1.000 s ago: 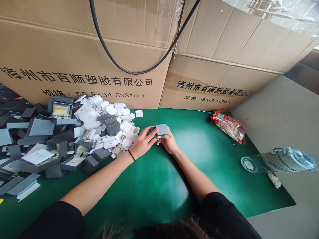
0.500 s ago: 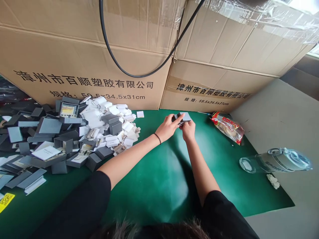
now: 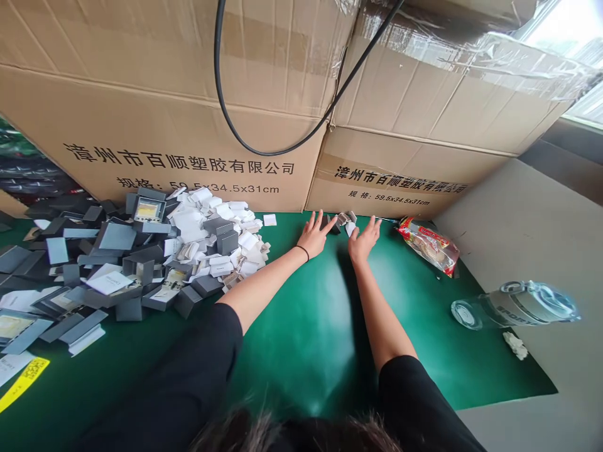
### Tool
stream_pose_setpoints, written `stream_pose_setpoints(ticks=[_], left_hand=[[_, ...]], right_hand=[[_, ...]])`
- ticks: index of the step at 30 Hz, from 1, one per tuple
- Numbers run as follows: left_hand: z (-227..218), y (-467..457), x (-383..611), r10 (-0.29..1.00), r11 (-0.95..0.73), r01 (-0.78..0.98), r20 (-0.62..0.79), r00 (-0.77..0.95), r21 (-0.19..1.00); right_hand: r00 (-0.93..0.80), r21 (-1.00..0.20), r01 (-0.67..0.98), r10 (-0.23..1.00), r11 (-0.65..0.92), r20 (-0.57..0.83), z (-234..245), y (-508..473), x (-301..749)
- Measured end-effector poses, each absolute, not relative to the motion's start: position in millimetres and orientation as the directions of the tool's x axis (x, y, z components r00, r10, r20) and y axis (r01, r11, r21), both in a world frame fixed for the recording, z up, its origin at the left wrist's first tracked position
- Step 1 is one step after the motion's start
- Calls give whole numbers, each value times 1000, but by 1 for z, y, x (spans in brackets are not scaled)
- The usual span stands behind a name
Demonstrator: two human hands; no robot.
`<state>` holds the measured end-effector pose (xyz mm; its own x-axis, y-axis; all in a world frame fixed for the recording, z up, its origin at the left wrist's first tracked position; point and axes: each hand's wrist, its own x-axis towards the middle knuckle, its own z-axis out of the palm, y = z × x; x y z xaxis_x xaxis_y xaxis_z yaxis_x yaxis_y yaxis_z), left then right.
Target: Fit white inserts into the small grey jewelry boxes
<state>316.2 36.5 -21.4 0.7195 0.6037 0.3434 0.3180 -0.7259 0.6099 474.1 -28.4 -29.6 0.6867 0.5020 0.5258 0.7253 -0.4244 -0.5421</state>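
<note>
My left hand (image 3: 313,238) is open with its fingers spread, just left of a small dark grey box (image 3: 334,227) near the foot of the cartons. My right hand (image 3: 364,241) is also open, its thumb and fingers apart. Between the two hands, a small pale piece (image 3: 350,230) and some grey-white bits, too small to name, lie beside or above the box. Whether any fingertip touches them I cannot tell. To the left is a heap of dark grey small boxes (image 3: 117,237), several open, mixed with white folded card pieces (image 3: 191,223).
Large cardboard cartons (image 3: 198,125) wall off the back of the green table (image 3: 301,351). A black cable (image 3: 221,94) hangs before them. On the right are a red-and-clear food packet (image 3: 428,242), a clear bottle (image 3: 513,306) lying down and a crumpled tissue (image 3: 515,345). Yellow tape (image 3: 23,383) lies front left.
Both hands have let go of the small grey box and moved apart, fingers now spread. The box and pale bits are now between them. The view has shifted slightly left.
</note>
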Motion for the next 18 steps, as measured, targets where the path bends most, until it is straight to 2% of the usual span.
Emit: stream_pose_setpoints(ticks=[2, 4, 6, 8, 11, 16, 18], left_hand=[[-25, 15, 283, 570, -751, 286, 366, 736, 596], [-31, -10, 247, 522, -759, 243, 341, 782, 604], [-36, -29, 215, 452, -740, 179, 282, 846, 648], [-37, -39, 190, 448, -631, 104, 251, 858, 769], [-35, -39, 166, 528, -410, 48, 194, 827, 911], [-31, -31, 131, 667, -247, 59, 125, 734, 967], [-29, -29, 117, 688, -189, 33, 108, 717, 981]], right_hand=[[626, -539, 778, 477, -324, 617, -18, -30, 454], [483, -511, 849, 596, -137, 642, -4, -29, 420], [270, -495, 866, 762, 75, 588, 10, -25, 376], [66, -505, 835, 871, 220, 487, 23, -18, 327], [-77, -554, 785, 931, 277, 356, 40, -5, 260], [-116, -488, 836, 949, 252, 292, 54, 18, 204], [-88, -517, 825, 956, 228, 281, 54, 24, 204]])
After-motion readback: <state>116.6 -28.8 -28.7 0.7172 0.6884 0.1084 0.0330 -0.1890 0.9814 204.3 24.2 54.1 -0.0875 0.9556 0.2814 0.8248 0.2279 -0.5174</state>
